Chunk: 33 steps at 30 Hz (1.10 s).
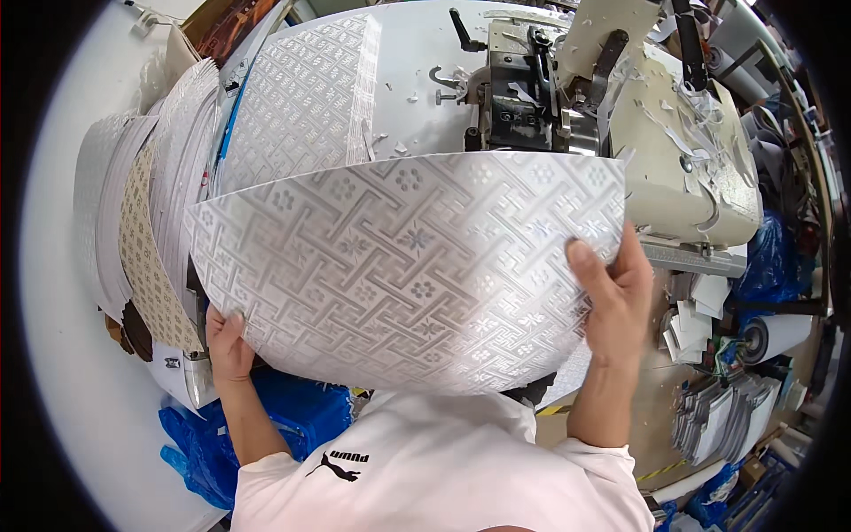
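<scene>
I hold up a large silver embossed sheet (408,266) with a woven geometric and flower pattern, bowed toward me in front of my chest. My left hand (229,348) grips its lower left edge, fingers curled behind it. My right hand (614,297) grips the right edge, thumb on the front face. Behind the sheet stands a cream and dark metal machine (567,89) on a white table (417,53).
A stack of similar silver sheets (301,97) lies on the table at the left, with more fanned sheets (151,195) beside it, one beige patterned. Blue plastic bags (292,417) lie below left. Paper scraps and piled sheets (718,417) sit on the floor at right.
</scene>
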### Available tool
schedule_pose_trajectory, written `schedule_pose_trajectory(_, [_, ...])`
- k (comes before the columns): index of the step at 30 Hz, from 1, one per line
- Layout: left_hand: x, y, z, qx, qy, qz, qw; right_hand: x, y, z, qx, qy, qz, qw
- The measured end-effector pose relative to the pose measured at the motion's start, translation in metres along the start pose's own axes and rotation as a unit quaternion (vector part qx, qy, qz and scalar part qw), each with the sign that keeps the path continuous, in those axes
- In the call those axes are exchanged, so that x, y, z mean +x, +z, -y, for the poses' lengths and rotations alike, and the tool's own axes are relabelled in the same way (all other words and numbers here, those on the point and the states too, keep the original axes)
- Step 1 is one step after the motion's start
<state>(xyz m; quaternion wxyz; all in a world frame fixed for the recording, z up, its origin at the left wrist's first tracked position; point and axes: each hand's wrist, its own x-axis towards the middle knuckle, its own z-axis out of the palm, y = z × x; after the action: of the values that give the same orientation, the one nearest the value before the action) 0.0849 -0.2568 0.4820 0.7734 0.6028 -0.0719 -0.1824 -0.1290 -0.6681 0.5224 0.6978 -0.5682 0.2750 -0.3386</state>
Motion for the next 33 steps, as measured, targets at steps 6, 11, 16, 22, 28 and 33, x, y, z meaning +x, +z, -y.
schedule_pose_trajectory(6, [0.020, -0.001, -0.046, 0.121, -0.013, -0.026, 0.992, 0.006, 0.031, -0.004, -0.064, 0.002, 0.066, 0.996])
schedule_pose_trajectory(11, [0.044, 0.018, -0.081, 0.152, -0.025, -0.006, 0.988, 0.017, 0.041, -0.013, -0.089, -0.018, 0.067, 0.994])
schedule_pose_trajectory(16, [0.061, 0.038, -0.091, 0.154, -0.040, 0.038, 0.987, 0.028, 0.046, -0.015, -0.071, 0.007, 0.048, 0.996])
schedule_pose_trajectory(22, [0.071, 0.046, -0.090, 0.175, -0.037, 0.024, 0.983, 0.033, 0.044, -0.013, -0.023, 0.034, 0.043, 0.998])
schedule_pose_trajectory(28, [0.066, 0.063, -0.077, 0.164, -0.058, 0.046, 0.984, 0.037, 0.016, -0.005, -0.074, 0.035, 0.007, 0.997])
schedule_pose_trajectory(33, [0.058, 0.099, -0.050, 0.170, -0.073, 0.115, 0.976, 0.046, -0.042, 0.015, -0.104, -0.017, -0.026, 0.994])
